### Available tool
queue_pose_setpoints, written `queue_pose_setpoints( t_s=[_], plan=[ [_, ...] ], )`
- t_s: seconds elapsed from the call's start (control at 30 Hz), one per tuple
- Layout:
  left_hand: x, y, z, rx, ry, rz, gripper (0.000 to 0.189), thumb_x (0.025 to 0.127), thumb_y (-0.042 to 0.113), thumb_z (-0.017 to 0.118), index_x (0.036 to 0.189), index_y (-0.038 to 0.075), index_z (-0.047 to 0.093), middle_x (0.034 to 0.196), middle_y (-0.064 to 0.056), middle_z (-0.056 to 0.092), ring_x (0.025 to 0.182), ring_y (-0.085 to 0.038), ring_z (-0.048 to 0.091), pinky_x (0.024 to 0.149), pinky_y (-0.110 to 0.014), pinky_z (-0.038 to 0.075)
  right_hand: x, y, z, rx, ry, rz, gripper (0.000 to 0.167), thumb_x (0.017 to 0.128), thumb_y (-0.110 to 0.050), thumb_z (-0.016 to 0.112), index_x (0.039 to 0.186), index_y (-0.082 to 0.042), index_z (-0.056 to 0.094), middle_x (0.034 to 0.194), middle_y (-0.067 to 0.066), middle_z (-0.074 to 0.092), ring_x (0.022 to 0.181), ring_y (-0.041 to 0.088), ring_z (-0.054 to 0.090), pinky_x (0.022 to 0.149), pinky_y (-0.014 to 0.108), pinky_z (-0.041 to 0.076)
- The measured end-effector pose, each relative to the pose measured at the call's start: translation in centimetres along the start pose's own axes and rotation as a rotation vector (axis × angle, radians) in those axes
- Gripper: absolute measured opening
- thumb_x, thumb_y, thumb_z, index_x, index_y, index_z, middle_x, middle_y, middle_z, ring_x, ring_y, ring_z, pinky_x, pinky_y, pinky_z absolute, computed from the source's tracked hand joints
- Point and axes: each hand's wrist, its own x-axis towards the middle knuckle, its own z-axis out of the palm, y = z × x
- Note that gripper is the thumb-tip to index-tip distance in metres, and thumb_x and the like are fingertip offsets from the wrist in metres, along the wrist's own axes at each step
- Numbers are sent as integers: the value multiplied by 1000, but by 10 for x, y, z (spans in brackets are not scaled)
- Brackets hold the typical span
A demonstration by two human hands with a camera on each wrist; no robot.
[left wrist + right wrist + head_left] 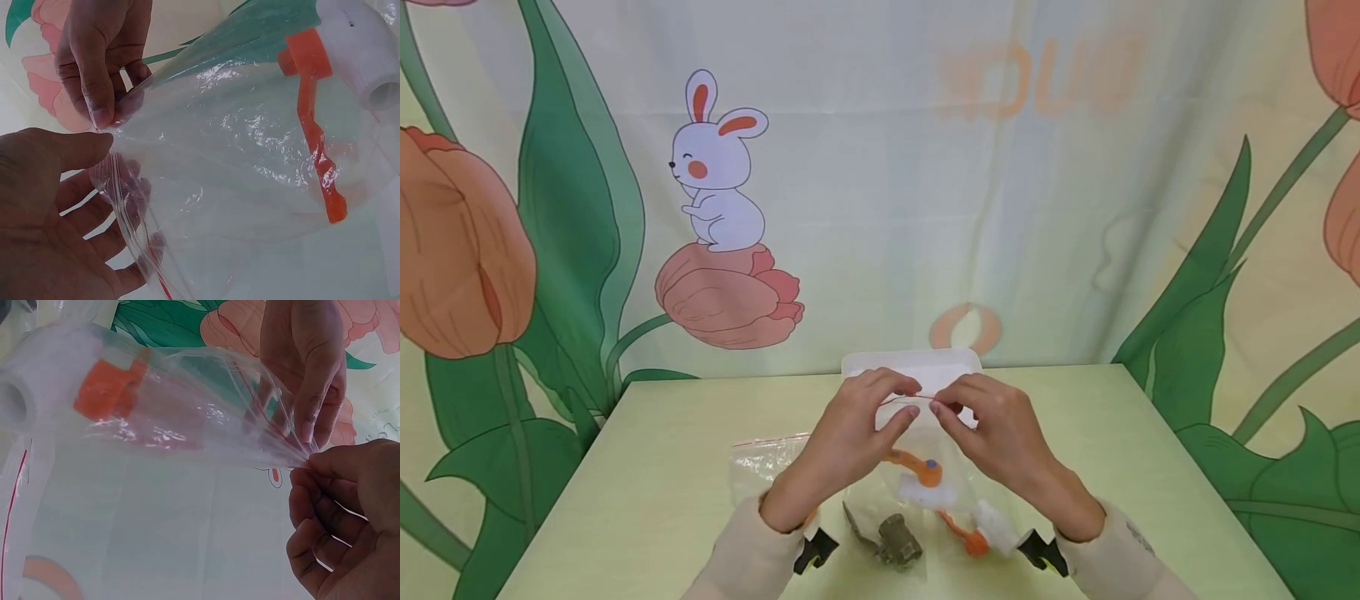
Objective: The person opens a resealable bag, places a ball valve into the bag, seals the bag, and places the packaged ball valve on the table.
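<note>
My left hand [853, 421] and my right hand [996, 421] face each other over the table, pinching the top edge of a clear zip bag [206, 150] with a red line along it. A white plastic valve [359, 47] with an orange lever handle [315, 144] sits inside the bag, which hangs below the hands. In the left wrist view, the left thumb is on the near side of the film, with fingers behind it. The right thumb and forefinger pinch the gathered edge in the right wrist view.
A white tray [910, 361] stands behind the hands. Below them lie a bagged grey-brown valve [898, 542] with a dark lever and a white piece [996, 525] with an orange handle. Another clear zip bag [756, 467] lies left. A printed curtain [865, 208] hangs behind the table.
</note>
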Motion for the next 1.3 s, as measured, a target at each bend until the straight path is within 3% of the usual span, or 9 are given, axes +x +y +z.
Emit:
queue_pose_setpoints(
  t_s=[0.43, 0.57, 0.93, 1.3],
  plan=[
    [-1, 2, 3, 14, -51, 0, 5, 90, 11, 70, 93, 13, 67, 86, 4, 67, 78, -14, 59, 80, -32, 48, -4, -5, 1, -8, -6, 5, 5, 85, -14, 75, 80, -14, 73, 75, -7, 67, 68, 4, 60, 54, 16, 43],
    [0, 3, 4, 6, -75, -23, 3, 92, 13, 68, 93, 11, 66, 87, 3, 66, 79, -12, 57, 76, -29, 47, -5, -4, 2, 3, 3, 6, 6, 85, -12, 75, 80, -14, 73, 75, -7, 67, 68, 4, 60, 54, 16, 43],
    [-1, 3, 7, -26, -84, 5, 5, 96, 10, 60, 95, 5, 61, 90, -2, 62, 82, -13, 54, 73, -26, 48, -7, -3, 2, 52, 2, 36, 5, 84, -14, 77, 81, -14, 73, 76, -7, 67, 68, 5, 59, 53, 19, 45],
    [-4, 4, 2, -16, -52, 51, 6, 93, 13, 66, 98, 10, 64, 92, 1, 63, 82, -11, 56, 74, -23, 49, -7, -3, 5, 90, 103, -42, 10, 81, -6, 77, 81, -14, 72, 76, -8, 66, 66, 6, 57, 52, 20, 45]
  ],
)
